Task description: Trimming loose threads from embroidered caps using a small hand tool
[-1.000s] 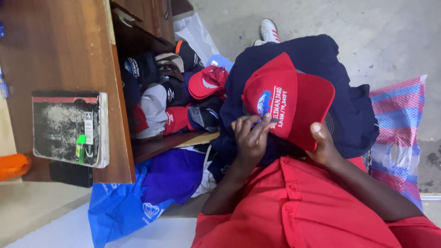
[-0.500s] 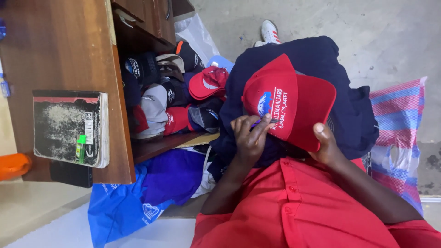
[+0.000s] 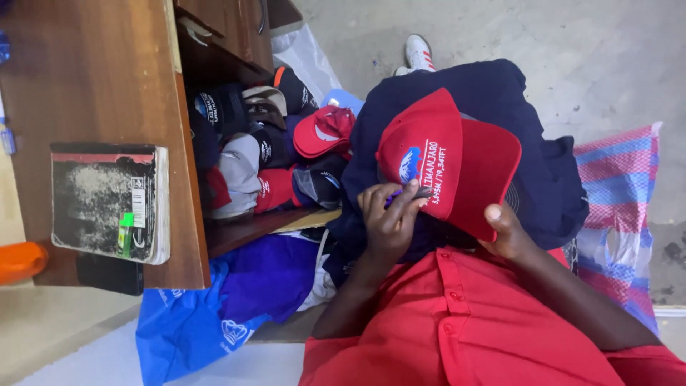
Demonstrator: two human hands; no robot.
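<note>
Grey concrete floor (image 3: 607,64), mottled and dusty, fills the top right of your view, with a white shoe (image 3: 417,51) set on it. Along the left runs the brown wooden desk (image 3: 100,78), its top smooth and worn. Near its front edge lies a thick book (image 3: 107,201) with a scuffed black cover and a red strip along one side; an orange object (image 3: 20,260) shows at the far left edge of the view.

Under the desk's front edge an open compartment is crammed with a pile of caps (image 3: 264,150), soft fabric crowns in black, grey, white and red, their bills overlapping. Below that sits a crumpled blue plastic bag (image 3: 193,322), glossy and creased.

You hold a red cap (image 3: 450,168), stiff and structured, with a flat bill and a blue and white stitched patch on the crown. It lies over a dark navy garment (image 3: 500,107) bunched in your lap, well right of the desk. Your left hand (image 3: 389,221) is curled at the cap's lower edge by the patch, fingertips pressed onto the fabric with something small and purple between them; what it is cannot be told. Your right hand (image 3: 511,232) pinches the bill's edge, thumb on top and fingers hidden underneath. A striped woven bag (image 3: 622,207) in pink, blue and white lies at the right
</note>
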